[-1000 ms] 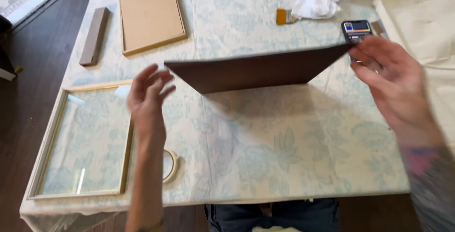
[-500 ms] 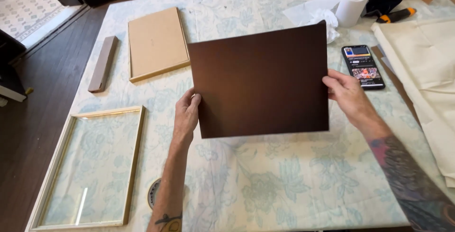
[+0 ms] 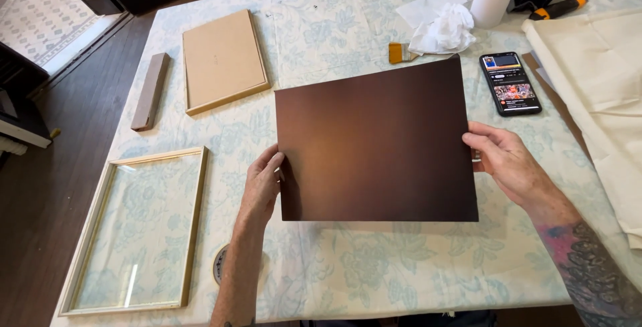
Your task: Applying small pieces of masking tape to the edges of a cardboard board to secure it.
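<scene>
Two hands hold the dark brown rectangular board (image 3: 376,143) flat above the floral-clothed table (image 3: 348,267): our left hand (image 3: 263,183) pinches its 9 o'clock edge, our right hand (image 3: 505,163) its 3 o'clock edge. A slipped pinch could drop a corner onto the glazed wooden frame (image 3: 137,230) at 8 o'clock, or the black phone (image 3: 511,83) at 2 o'clock.
</scene>
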